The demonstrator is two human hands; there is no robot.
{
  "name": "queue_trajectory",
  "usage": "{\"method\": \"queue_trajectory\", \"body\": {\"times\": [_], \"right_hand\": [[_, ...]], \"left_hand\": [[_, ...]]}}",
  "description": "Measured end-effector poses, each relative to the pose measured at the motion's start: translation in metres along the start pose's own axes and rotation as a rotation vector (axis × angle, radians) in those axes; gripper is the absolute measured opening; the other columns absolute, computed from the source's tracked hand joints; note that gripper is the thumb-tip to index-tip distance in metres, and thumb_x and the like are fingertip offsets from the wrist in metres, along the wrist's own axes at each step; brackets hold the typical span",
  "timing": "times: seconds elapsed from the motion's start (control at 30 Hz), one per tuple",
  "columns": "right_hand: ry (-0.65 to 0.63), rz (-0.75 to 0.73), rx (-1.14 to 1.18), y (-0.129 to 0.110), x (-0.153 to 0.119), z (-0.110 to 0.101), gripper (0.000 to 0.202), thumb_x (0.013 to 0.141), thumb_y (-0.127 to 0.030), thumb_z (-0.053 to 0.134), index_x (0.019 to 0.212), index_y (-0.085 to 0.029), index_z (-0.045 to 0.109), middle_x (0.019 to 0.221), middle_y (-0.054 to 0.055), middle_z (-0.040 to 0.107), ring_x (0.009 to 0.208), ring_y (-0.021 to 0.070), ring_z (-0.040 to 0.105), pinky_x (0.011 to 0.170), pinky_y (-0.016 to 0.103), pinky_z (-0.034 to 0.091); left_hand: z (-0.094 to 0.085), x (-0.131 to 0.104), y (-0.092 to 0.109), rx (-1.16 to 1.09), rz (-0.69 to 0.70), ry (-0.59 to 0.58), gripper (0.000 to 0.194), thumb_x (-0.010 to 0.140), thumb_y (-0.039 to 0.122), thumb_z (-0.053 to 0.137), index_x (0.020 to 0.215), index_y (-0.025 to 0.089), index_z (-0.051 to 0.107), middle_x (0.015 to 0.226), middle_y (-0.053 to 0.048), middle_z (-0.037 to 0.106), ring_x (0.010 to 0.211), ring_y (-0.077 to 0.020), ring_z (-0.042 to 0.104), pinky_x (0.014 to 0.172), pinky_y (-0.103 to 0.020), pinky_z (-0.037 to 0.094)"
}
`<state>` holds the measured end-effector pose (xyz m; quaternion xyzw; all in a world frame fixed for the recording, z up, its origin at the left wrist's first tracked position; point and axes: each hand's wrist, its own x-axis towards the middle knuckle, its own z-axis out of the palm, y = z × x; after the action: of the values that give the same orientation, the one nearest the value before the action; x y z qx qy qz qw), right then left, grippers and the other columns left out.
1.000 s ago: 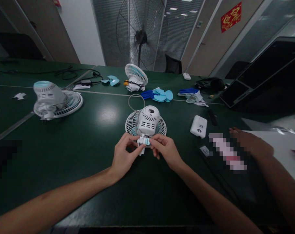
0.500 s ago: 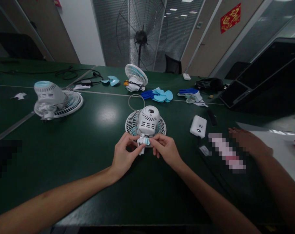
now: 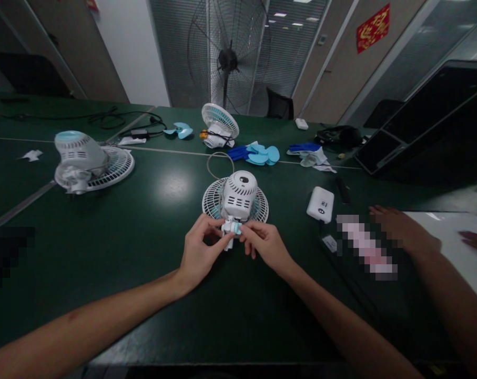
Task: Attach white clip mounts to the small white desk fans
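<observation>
A small white fan (image 3: pixel 241 196) lies on its round grille in front of me, its motor housing facing up. At its near side is a white clip bracket (image 3: pixel 229 226) with a light-blue knob (image 3: pixel 237 228). My left hand (image 3: pixel 201 247) is closed, thumb and fingers pinching the white bracket from the left. From the right, my right hand (image 3: pixel 267 242) pinches the light-blue knob between thumb and index finger, its other fingers curled below. A cord (image 3: pixel 210 167) loops behind the fan.
Another fan (image 3: pixel 84 163) lies left; a third fan (image 3: pixel 219 126) stands at the back. Blue fan blades (image 3: pixel 264 155), gloves (image 3: pixel 309 154) and a white power bank (image 3: pixel 321 205) are on the green table (image 3: pixel 151 326). Another person's hand (image 3: pixel 406 231) rests at the right beside white sheets (image 3: pixel 447 226).
My right hand has shifted very slightly left at the knob, its fingers turning a little. My left hand keeps its place. At the far right, the other person's papers have moved.
</observation>
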<state>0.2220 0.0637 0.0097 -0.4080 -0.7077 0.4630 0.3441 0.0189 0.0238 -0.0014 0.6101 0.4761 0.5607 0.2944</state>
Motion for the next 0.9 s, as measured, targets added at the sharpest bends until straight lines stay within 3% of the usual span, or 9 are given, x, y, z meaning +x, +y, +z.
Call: {"method": "queue_trajectory", "body": {"times": [0.07,0.17,0.23,0.4,0.5,0.57,0.63,0.8,0.9], "right_hand": [[0.107,-0.155,-0.158,-0.001,-0.002,-0.006,0.026,0.097,-0.041,0.068,0.112,-0.019,0.070,0.089,0.004,0.073,0.059,0.0124,0.063,0.051,0.025,0.050],[0.081,-0.373,-0.350,-0.003,-0.002,-0.014,0.019,0.096,-0.032,0.071,0.111,-0.023,0.075,0.107,0.008,0.075,0.075,0.0152,0.067,0.063,0.027,0.053],[0.088,-0.323,-0.297,-0.004,0.000,-0.013,0.016,0.098,-0.034,0.067,0.101,-0.021,0.076,0.097,0.007,0.075,0.077,0.0163,0.068,0.062,0.027,0.053],[-0.034,0.100,0.093,-0.003,0.003,-0.001,0.038,0.103,-0.050,0.054,0.091,-0.017,0.071,0.062,-0.001,0.062,0.048,0.0129,0.057,0.042,0.024,0.045],[0.095,-0.114,-0.124,-0.003,0.000,-0.009,0.030,0.094,-0.043,0.070,0.113,-0.020,0.072,0.089,0.006,0.073,0.060,0.0133,0.062,0.054,0.026,0.050],[0.060,-0.283,-0.279,-0.004,-0.001,-0.015,0.025,0.093,-0.039,0.072,0.112,-0.023,0.075,0.103,0.008,0.075,0.068,0.0147,0.063,0.062,0.029,0.052],[0.064,-0.304,-0.290,-0.005,-0.001,-0.016,0.018,0.095,-0.037,0.069,0.104,-0.024,0.077,0.102,0.008,0.075,0.076,0.0172,0.065,0.066,0.030,0.053],[-0.069,0.250,0.376,-0.008,0.002,0.003,0.037,0.096,-0.052,0.063,0.085,-0.017,0.071,0.074,0.002,0.066,0.050,0.0105,0.055,0.042,0.022,0.039],[-0.113,0.385,0.596,-0.008,0.001,0.008,0.042,0.093,-0.056,0.066,0.084,-0.015,0.072,0.072,0.001,0.064,0.048,0.0077,0.054,0.040,0.018,0.034]], "left_hand": [[0.000,0.000,0.000,0.007,0.004,-0.001,0.024,0.089,0.028,0.080,0.110,0.021,0.070,0.099,-0.003,0.060,0.078,-0.0141,0.064,0.066,-0.028,0.058],[0.000,0.000,-0.001,0.007,0.009,-0.005,0.024,0.089,0.029,0.080,0.109,0.021,0.070,0.099,-0.003,0.061,0.077,-0.0141,0.064,0.066,-0.028,0.058],[0.001,0.000,-0.001,-0.001,0.003,-0.008,0.024,0.089,0.028,0.080,0.109,0.021,0.070,0.099,-0.003,0.061,0.078,-0.0140,0.064,0.067,-0.028,0.058],[0.000,0.000,0.000,0.000,-0.004,-0.008,0.024,0.089,0.029,0.080,0.109,0.021,0.070,0.100,-0.003,0.061,0.078,-0.0143,0.065,0.068,-0.028,0.059],[0.000,0.000,0.000,0.011,-0.001,-0.012,0.024,0.090,0.030,0.080,0.110,0.022,0.070,0.100,-0.004,0.061,0.079,-0.0151,0.064,0.068,-0.029,0.060],[-0.001,0.000,0.000,0.016,0.006,-0.016,0.024,0.090,0.031,0.080,0.110,0.022,0.070,0.100,-0.004,0.061,0.078,-0.0153,0.064,0.067,-0.029,0.059],[0.000,0.000,0.000,0.014,0.010,-0.012,0.024,0.090,0.031,0.080,0.110,0.022,0.069,0.099,-0.004,0.061,0.078,-0.0150,0.064,0.067,-0.029,0.059],[0.001,-0.001,-0.002,0.028,0.010,0.004,0.024,0.089,0.030,0.080,0.108,0.021,0.069,0.099,-0.003,0.060,0.076,-0.0142,0.065,0.064,-0.027,0.059],[0.000,0.001,0.001,0.041,0.003,-0.011,0.029,0.090,0.030,0.078,0.116,0.023,0.066,0.104,-0.003,0.062,0.077,-0.0144,0.067,0.065,-0.027,0.060]]}}
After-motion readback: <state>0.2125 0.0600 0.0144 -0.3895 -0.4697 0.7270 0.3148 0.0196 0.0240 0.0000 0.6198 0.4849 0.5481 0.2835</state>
